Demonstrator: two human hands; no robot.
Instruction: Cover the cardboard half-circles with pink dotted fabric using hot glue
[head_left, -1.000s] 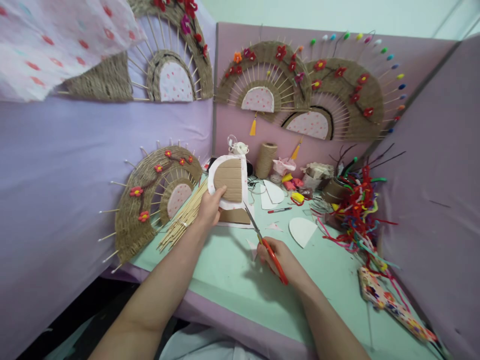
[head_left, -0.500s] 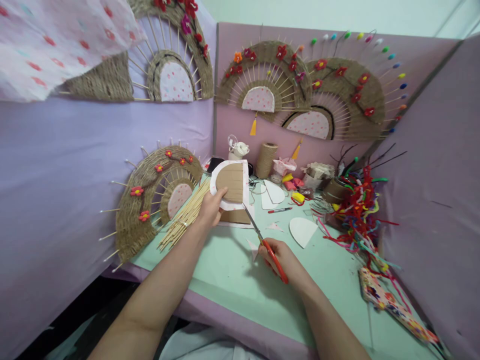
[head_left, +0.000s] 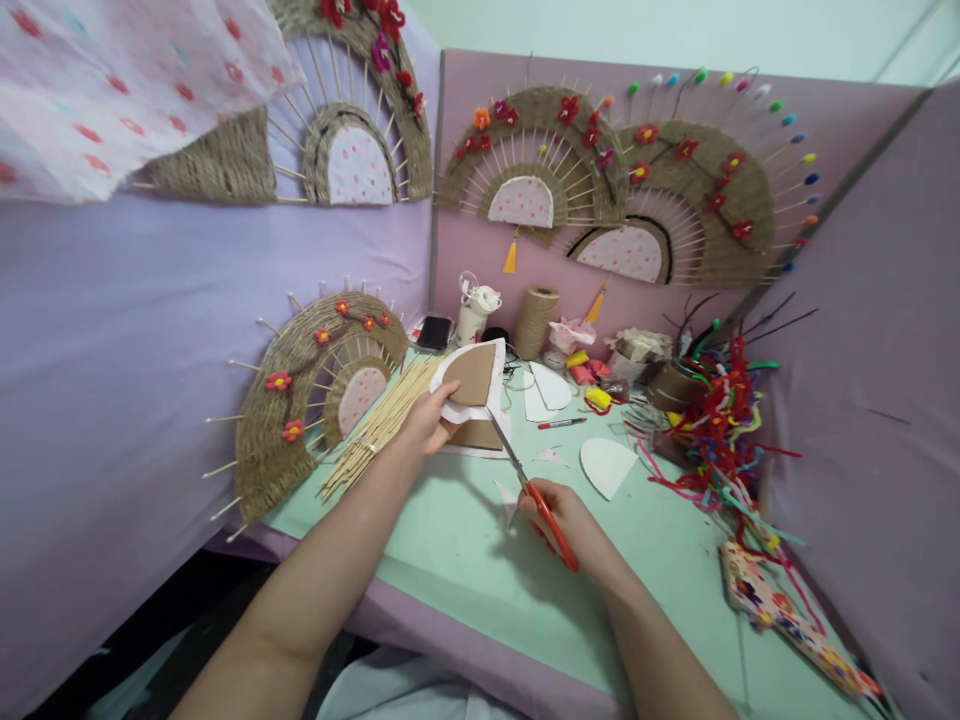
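Observation:
My left hand point(head_left: 431, 418) pinches a curved cardboard piece point(head_left: 472, 378) backed with white fabric, whose border shows all around it. In my right hand point(head_left: 559, 510) are red-handled scissors point(head_left: 550, 530), fingers through the loops. The blade tips meet the fabric at the lower right corner of the piece. Beneath it, a second cardboard sheet point(head_left: 476, 435) with a pale edge lies on the table. Small fabric scraps point(head_left: 508, 499) rest beside the scissors. To the right is a white quarter-round paper piece point(head_left: 606, 467).
Bundled bamboo sticks point(head_left: 367, 440) lie left of my hand, near a twine fan point(head_left: 262, 440). Along the back stand a twine spool point(head_left: 536, 322), a phone point(head_left: 433, 332) and a red marker point(head_left: 562, 423). Tangled pipe cleaners point(head_left: 731, 430) and a flowered glue gun point(head_left: 780, 610) are at right.
The cardboard piece has tilted, and its outline looks narrower at the left. The scissors stay at its lower corner. The whole view has shifted slightly.

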